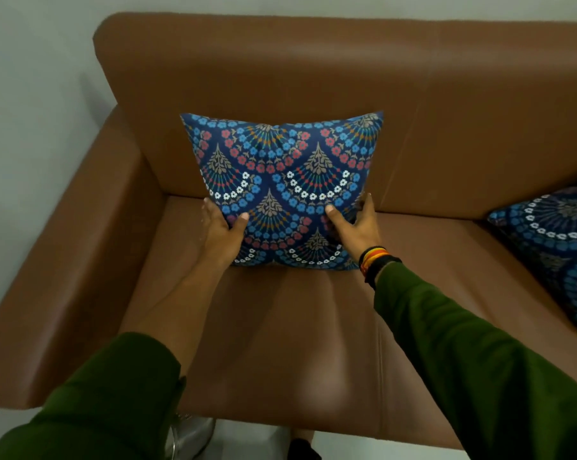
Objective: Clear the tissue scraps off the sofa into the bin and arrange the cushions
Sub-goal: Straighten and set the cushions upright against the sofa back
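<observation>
A blue cushion (280, 180) with a red, white and blue flower pattern leans against the backrest of the brown leather sofa (280, 71), over the left seat. My left hand (222, 232) grips its lower left edge, thumb on the front. At the lower right edge, my right hand (358, 227) holds it the same way. A second cushion (555, 247) with the same pattern lies flat on the seat at the far right, partly cut off by the frame. No tissue scraps show on the sofa, and no bin is in view.
The sofa's left armrest (81, 260) runs along a pale wall (31, 111). A strip of light floor (247, 439) shows below the seat's front edge, with a shiny metal object (187, 436) at the bottom beside my left sleeve.
</observation>
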